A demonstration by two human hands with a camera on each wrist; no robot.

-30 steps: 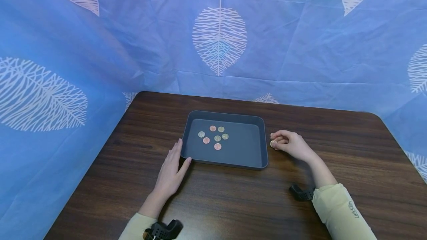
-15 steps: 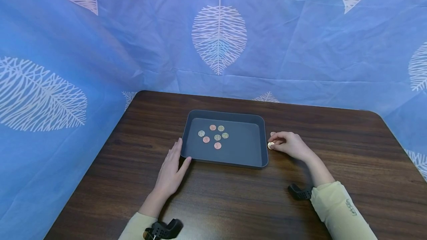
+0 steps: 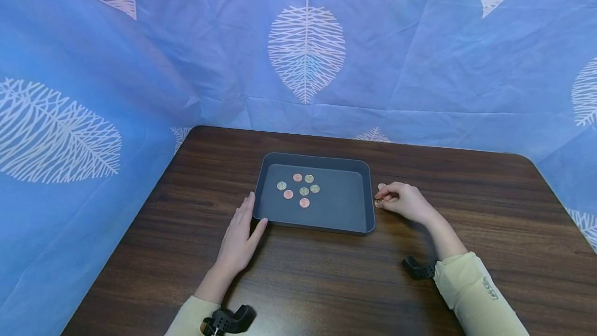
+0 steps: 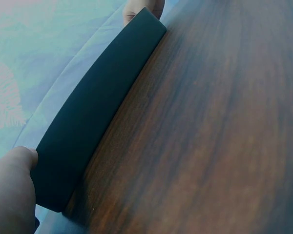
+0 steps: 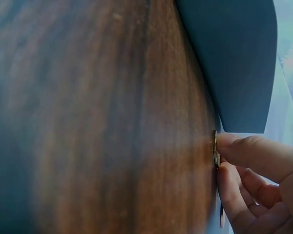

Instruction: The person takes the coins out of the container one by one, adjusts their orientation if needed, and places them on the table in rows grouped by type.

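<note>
A dark grey tray [image 3: 336,206] holds several coins [image 3: 304,191], some copper-coloured and others pale gold. Along its left side my left hand [image 3: 237,242] lies with straight fingers, the thumb at the near left corner; the left wrist view shows the thumb [image 4: 24,158] touching the tray's wall [image 4: 95,105]. My right hand [image 3: 408,204] is just off the tray's right side, thumb and finger pinching a gold coin [image 5: 215,148] low at the table surface. Another coin, copper-coloured [image 3: 382,186], lies on the table behind those fingers, partly covered by them.
The dark wooden table [image 3: 317,284] extends around the tray on all sides. Behind and to the left hangs a blue cloth [image 3: 210,40] with white leaf prints. Black wrist cameras [image 3: 420,267] sit at both cuffs.
My right hand has shifted slightly left, bringing the gold coin closer to the tray's right side. The gold coin now shows less beneath the fingertips. My left hand and the tray stay put.
</note>
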